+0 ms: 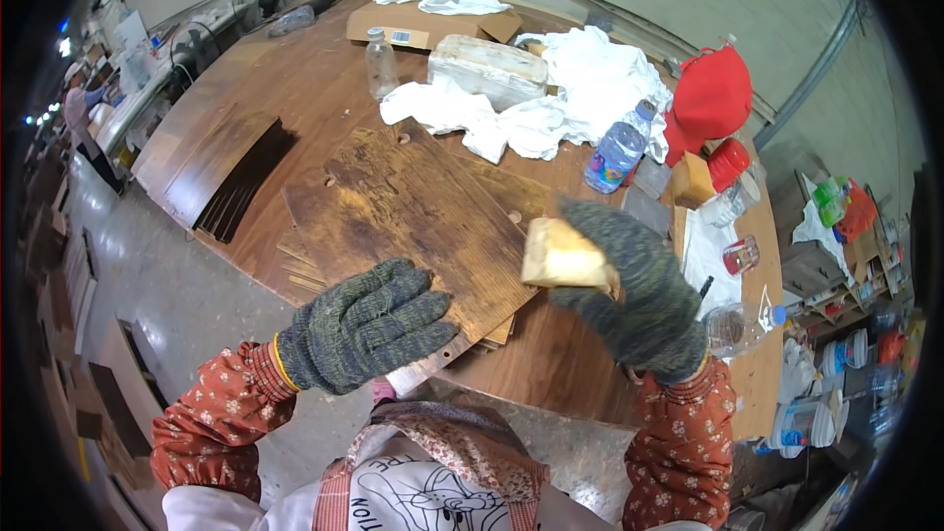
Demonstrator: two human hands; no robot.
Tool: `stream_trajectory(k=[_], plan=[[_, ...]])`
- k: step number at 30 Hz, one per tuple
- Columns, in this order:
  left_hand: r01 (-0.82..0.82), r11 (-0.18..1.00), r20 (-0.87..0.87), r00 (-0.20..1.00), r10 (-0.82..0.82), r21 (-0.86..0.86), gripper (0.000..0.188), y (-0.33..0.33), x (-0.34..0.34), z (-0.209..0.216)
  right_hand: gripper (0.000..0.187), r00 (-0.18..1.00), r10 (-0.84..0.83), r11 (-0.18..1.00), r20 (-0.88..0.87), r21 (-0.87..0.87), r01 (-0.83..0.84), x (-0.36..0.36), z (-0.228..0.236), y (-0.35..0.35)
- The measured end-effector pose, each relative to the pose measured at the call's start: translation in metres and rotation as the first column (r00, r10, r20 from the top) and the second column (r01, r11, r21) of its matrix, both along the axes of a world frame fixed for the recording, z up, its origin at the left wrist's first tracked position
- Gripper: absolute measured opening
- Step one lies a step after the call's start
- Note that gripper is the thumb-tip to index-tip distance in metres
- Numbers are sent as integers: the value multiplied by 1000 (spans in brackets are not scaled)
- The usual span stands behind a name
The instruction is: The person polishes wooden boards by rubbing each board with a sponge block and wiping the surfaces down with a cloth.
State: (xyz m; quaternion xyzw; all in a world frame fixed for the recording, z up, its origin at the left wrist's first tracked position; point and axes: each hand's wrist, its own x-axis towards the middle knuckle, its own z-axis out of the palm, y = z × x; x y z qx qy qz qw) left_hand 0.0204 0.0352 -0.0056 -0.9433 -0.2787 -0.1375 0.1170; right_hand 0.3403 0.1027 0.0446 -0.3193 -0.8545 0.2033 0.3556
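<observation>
My left hand (364, 327), in a dark grey-green knitted glove, lies with its fingers stretched out on the near left edge of a brown wood-grain board (418, 211). This board has small round holes near its edges and tops a loose stack of similar boards, fanned out at the left. My right hand (644, 290), gloved alike, grips a pale yellowish block (566, 254) at the right edge of the board. The hand is slightly blurred. Whether the block touches the board I cannot tell.
A second stack of boards (226, 172) stands at the left of the wooden table (324, 59). Farther back are a clear bottle (381, 64), a wrapped block (487, 69) and white cloths (595, 69). Bottles, small blocks and a red bag (710, 93) crowd the right side.
</observation>
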Motion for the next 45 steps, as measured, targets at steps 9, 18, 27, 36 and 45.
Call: stream_trajectory(k=[9,18,27,36,45], plan=[[-15,999,-9,1000,14,-49,51,0,-4,4,69,990,-59,994,129,103,46,7,-1,-2],[3,999,90,996,1,-45,50,0,-10,4,68,995,-7,996,97,86,-2,6,-7,6],[-169,985,143,974,173,-42,53,-14,-23,-6,70,961,-207,978,-183,-5,209,23,-45,-25],[-384,670,711,46,701,-636,41,-79,-14,-57,80,835,-313,947,-452,-220,236,18,-79,-56],[-164,798,714,370,594,-580,40,-84,28,-73,76,762,-428,903,-486,-195,383,22,-88,-43]])
